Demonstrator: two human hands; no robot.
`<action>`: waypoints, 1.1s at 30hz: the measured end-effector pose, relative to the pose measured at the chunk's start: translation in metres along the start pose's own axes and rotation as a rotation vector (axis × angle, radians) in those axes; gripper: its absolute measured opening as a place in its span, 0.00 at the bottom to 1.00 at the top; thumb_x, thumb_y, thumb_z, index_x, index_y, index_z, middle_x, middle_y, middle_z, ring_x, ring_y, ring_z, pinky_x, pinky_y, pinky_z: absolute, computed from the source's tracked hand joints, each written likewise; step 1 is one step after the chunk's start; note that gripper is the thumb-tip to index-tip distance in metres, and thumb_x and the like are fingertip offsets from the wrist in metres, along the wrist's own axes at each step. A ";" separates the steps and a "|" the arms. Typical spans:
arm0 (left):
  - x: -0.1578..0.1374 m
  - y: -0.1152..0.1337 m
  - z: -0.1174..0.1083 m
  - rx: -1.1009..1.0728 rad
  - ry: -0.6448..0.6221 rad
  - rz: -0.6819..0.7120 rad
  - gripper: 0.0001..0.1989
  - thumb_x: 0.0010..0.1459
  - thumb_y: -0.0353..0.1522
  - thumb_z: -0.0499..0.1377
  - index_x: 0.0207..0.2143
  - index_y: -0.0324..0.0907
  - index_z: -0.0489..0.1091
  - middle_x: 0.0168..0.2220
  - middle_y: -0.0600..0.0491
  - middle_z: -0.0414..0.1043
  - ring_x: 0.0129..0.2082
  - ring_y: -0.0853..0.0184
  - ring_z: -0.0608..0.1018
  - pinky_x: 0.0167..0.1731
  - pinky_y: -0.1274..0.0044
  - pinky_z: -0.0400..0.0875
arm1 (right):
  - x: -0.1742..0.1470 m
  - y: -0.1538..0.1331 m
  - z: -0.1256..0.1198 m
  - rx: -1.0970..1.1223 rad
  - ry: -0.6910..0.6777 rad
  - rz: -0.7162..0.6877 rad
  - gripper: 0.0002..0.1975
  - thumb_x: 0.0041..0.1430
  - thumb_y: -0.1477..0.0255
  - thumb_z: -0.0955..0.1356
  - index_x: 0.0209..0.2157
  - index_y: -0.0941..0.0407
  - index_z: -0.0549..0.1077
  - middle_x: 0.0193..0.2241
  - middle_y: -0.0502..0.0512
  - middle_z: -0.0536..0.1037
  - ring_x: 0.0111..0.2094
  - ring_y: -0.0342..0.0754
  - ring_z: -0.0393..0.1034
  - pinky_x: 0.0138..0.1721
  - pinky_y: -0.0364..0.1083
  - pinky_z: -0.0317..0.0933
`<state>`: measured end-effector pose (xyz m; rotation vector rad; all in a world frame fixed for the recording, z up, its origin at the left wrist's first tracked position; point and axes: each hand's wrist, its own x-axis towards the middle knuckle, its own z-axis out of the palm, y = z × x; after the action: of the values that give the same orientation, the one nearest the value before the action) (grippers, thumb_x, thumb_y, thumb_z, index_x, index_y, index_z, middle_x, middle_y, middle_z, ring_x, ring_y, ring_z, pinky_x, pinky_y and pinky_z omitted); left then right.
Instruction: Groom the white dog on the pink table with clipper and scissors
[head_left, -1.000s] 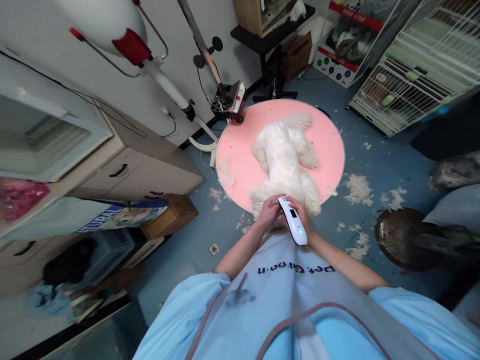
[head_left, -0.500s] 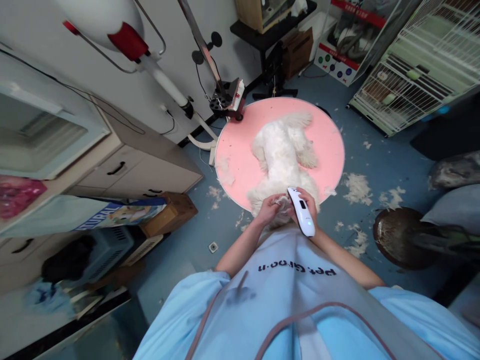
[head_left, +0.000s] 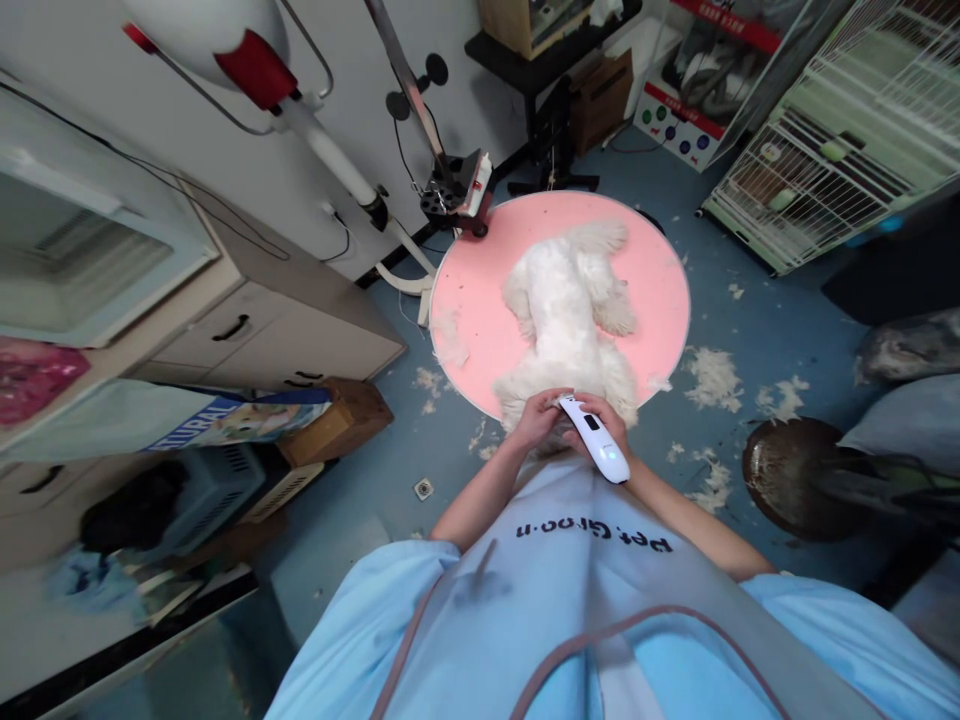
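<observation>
A white dog [head_left: 559, 295] with a close-clipped back and fluffier legs lies on a round pink table [head_left: 480, 310]. My right hand [head_left: 611, 420] is wrapped round a white pet clipper [head_left: 596, 438], which has a dark display and a small lit light. At the dog's near end, my left hand [head_left: 536, 418] is closed on a furry part of the dog; which part I cannot make out. The clipper's head is close beside my left fingers, and the contact there is hidden.
Clumps of cut fur [head_left: 714, 380] lie on the floor at the right, near a round dark stool [head_left: 784, 475]. Wire cages [head_left: 810, 190] stand at the back right. A dryer stand [head_left: 330, 150] and drawer cabinet [head_left: 262, 335] are at the left.
My right hand has brought the clipper leftwards and turned it, so its head is now against or near my left fingers. The dog looks unmoved.
</observation>
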<state>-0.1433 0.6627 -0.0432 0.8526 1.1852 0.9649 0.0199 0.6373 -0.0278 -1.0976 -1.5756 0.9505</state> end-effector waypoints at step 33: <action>-0.012 0.001 -0.015 0.156 0.217 -0.053 0.10 0.52 0.31 0.64 0.38 0.37 0.79 0.40 0.46 0.80 0.42 0.62 0.79 0.48 0.69 0.72 | -0.034 -0.010 0.017 -0.041 -0.038 -0.021 0.22 0.57 0.69 0.73 0.53 0.48 0.71 0.57 0.54 0.76 0.56 0.55 0.73 0.56 0.57 0.71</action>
<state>-0.1594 0.6527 -0.0414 0.8500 1.4782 0.9480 0.0060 0.6006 -0.0318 -1.0950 -1.6412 0.9341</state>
